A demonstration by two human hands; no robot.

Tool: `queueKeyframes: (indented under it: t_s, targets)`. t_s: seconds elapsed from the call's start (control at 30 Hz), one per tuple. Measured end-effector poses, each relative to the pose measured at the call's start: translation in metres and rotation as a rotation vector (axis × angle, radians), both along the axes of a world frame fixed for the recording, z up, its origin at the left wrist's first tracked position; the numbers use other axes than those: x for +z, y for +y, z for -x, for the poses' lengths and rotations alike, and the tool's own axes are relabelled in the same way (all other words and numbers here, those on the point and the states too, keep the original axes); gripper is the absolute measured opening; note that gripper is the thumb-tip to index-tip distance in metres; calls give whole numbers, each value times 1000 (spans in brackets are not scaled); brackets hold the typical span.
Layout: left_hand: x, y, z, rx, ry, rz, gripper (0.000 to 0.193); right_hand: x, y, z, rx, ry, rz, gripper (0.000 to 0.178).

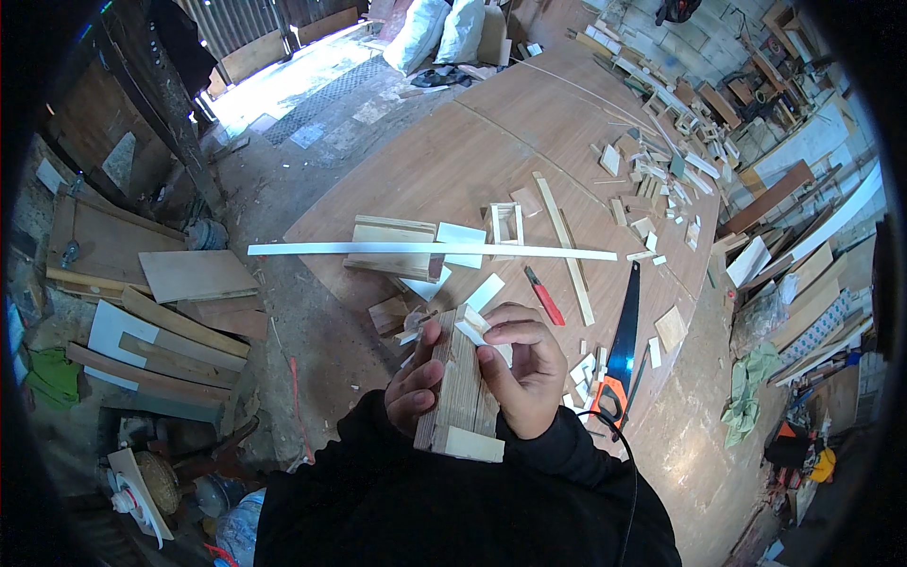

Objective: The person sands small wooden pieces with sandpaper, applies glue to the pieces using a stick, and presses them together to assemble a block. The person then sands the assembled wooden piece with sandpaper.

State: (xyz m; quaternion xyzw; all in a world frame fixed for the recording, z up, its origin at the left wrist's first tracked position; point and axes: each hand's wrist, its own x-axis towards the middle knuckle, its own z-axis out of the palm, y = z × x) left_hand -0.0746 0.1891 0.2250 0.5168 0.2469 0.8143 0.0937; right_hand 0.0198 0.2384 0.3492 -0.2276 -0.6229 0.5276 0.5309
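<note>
My left hand (414, 386) is closed around the side of a long wooden block (458, 392), held close to my body above the table's near edge. A pale strip of wood crosses the block's near end. At its far end my right hand (529, 369) pinches a small white-faced wood piece (471, 325) between thumb and fingers, against the block. The fingers partly hide where the two meet. Just beyond my hands lie a red utility knife (545, 297) and white offcuts. A handsaw (624, 331) with an orange-and-black handle rests to the right.
A long white strip (430, 250) lies across wooden pieces and a small wooden frame (505, 225) on the brown table (416, 180). Narrow slats (564, 250) are beside them. Offcuts are heaped at the far right. Boards (170, 345) lean on the left; sacks (416, 36) stand beyond.
</note>
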Motion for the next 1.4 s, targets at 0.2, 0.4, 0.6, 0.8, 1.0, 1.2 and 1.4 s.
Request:
queueKeyframes:
  t_s: [0.2, 0.4, 0.6, 0.8, 1.0, 1.2, 1.4]
  targets:
    - [-56, -17, -11, 103, -155, 131, 45, 0, -1, -2, 19, 39, -20, 19]
    - [27, 19, -13, 282, -14, -182, 44, 0, 1, -5, -12, 29, -61, 19]
    - [16, 11, -7, 276, 78, -200, 45, 2, 0, -5, -16, 8, -73, 19]
    - [29, 16, -7, 117, 70, -234, 49, 2, 1, -5, -24, 4, -62, 18]
    - [0, -3, -2, 31, 67, -67, 53, 1, 4, -3, -17, 15, -53, 17]
    - [5, 1, 14, -169, -25, 132, 61, 4, 5, -5, -5, -36, -26, 15]
    - [83, 10, 42, -428, -118, 247, 77, 15, 24, -27, -52, -32, -25, 58]
